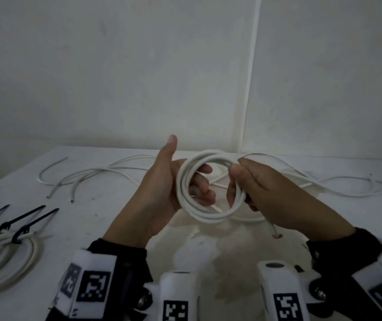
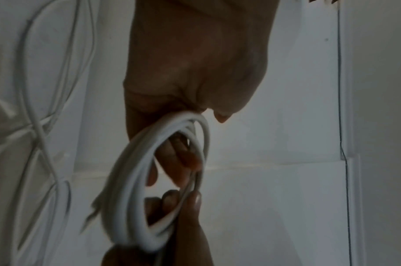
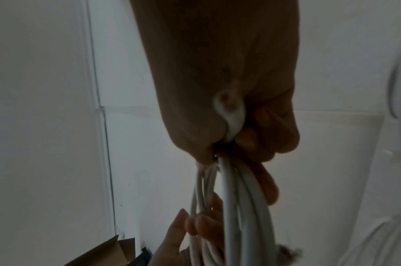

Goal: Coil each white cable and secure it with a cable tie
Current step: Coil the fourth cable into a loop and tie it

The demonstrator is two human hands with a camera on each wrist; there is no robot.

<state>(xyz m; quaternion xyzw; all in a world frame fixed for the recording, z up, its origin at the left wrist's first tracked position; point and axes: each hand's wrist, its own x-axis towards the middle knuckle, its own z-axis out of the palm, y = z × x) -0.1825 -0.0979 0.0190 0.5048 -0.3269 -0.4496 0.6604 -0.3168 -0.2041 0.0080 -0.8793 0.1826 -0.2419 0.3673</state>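
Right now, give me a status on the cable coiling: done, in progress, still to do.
Done: coiled cables at the table's left edge already carry black cable ties.

In hand: the left hand and right hand hold a white coil above the table; no tie is on it yet.

Left: tie this coil, then coil the loose cables lying uncoiled at the back.

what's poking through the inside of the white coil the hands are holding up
The left hand's fingers pass through the coil; table and loose cable show behind. The right hand grips its right side, covering that stretch.
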